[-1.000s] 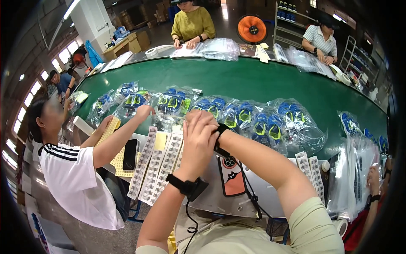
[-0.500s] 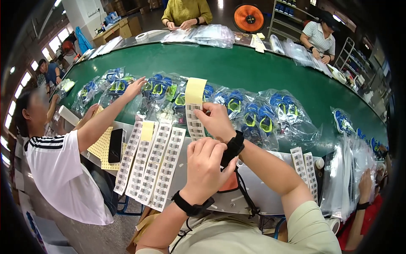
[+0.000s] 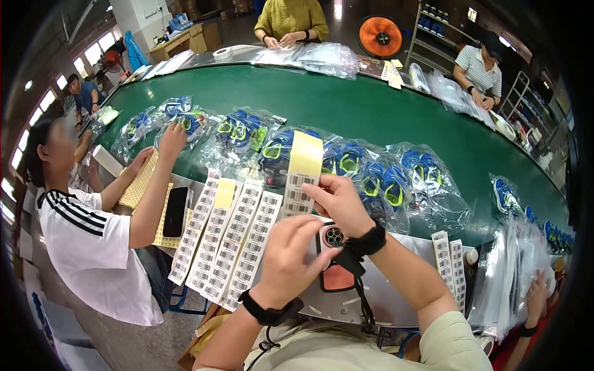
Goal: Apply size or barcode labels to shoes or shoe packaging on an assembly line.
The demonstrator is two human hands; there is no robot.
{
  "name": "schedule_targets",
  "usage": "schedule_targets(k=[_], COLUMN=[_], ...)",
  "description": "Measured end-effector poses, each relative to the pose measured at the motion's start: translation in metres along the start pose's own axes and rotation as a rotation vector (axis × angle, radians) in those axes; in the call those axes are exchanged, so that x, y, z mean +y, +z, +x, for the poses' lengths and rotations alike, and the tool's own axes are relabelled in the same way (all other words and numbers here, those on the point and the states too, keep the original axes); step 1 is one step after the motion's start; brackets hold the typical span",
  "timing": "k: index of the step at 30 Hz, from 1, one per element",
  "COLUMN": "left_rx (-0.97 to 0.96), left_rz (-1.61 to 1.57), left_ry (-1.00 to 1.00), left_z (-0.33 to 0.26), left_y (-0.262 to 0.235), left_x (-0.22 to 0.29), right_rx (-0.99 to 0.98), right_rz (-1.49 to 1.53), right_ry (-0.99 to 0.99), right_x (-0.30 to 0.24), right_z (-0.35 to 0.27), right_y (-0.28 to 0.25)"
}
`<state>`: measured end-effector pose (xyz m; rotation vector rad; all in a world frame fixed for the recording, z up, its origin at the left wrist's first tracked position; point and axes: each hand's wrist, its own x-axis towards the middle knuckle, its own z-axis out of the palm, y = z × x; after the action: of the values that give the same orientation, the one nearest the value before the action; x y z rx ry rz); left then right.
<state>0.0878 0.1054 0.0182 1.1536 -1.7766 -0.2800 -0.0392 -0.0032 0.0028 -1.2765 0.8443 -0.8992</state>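
My right hand [image 3: 341,205] pinches a strip of barcode labels [image 3: 303,179], its yellow backing bare at the top. The strip is held upright over the near edge of the green table. My left hand [image 3: 286,260] is just below, thumb and forefinger apart, in front of the strip's lower end. Whether its fingers touch the strip is hidden. Left of my hands lie several more barcode label strips [image 3: 244,244]. Beneath my right wrist are a phone [image 3: 334,235] with a camera cluster and an orange-red patch with a black cord.
Bagged blue shoes [image 3: 377,185] line the green table [image 3: 247,86]. At left, a co-worker in a white shirt [image 3: 93,247] reaches toward the bags, near a black phone [image 3: 176,212]. Clear plastic bags [image 3: 507,272] and two label strips [image 3: 448,266] are at right.
My left hand has opened between thumb and forefinger, uncovering the phone. The view has shifted slightly. The white-shirted co-worker's outstretched arm has drawn back.
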Motion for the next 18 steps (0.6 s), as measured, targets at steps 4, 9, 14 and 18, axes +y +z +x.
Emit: schedule_targets(k=[4, 9, 14, 18], left_rx=[0.204, 0.016, 0.05, 0.047], left_rz=[0.022, -0.457, -0.501, -0.449], left_ry=[-0.193, -0.438, -0.662, -0.634], left_z=[-0.004, -0.012, -0.03, -0.044], left_y=[-0.041, -0.035, -0.034, -0.033], left_x=[-0.027, -0.023, -0.016, -0.016], right_rx=[-0.141, -0.246, 0.013, -0.124], right_rz=[0.031, 0.045, -0.058, -0.489], right_ry=[0.148, 0.259, -0.068, -0.392], right_x=[-0.018, -0.011, -0.007, -0.004], right_z=[-0.035, -0.049, -0.057, -0.061], right_y=[0.005, 0.015, 0.027, 0.023])
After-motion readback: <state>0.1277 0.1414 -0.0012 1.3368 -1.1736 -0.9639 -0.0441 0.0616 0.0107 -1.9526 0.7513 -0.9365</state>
